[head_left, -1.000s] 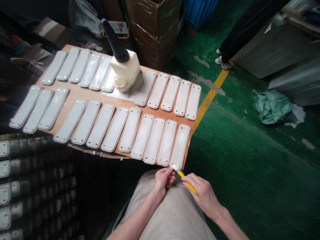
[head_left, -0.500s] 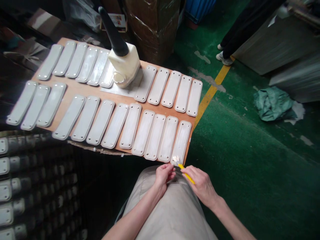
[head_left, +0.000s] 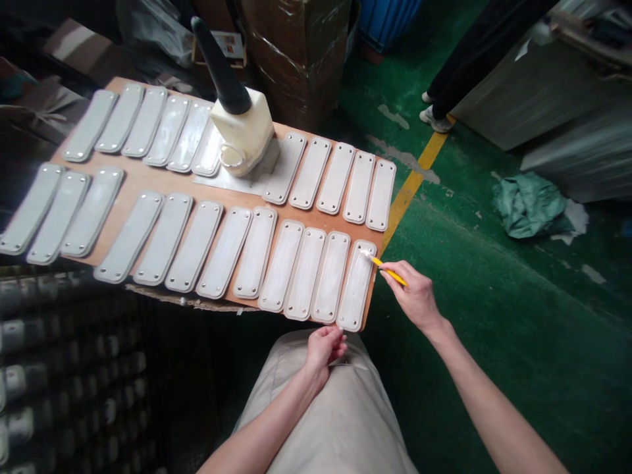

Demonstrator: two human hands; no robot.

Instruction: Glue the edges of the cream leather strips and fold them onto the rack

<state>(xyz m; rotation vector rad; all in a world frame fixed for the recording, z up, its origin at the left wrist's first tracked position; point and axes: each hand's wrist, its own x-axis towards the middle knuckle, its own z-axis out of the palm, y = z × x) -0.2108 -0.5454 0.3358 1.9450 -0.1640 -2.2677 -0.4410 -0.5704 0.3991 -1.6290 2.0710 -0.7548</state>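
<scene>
My right hand is closed around the yellow handle of a small brush. The bristles rest near the far end of the nearest right-hand white strip, a rounded plate with metal studs at its ends and a wet-looking face. At the near end of that same strip, my left hand is closed, its fingertips pinching the edge. Similar white strips lie in two rows on a brown board. Among the far row stands a cream plastic container with a black tube-like top and a round opening.
Racks of similar pieces fill the dark lower left. Behind the board stand a wrapped carton and a blue crate. Another person's legs show at upper right, near grey panels. A crumpled green sack lies on the green floor.
The right hand and brush have moved from the strip's near end to its far end. My left hand stays at the near edge. The view has shifted slightly.
</scene>
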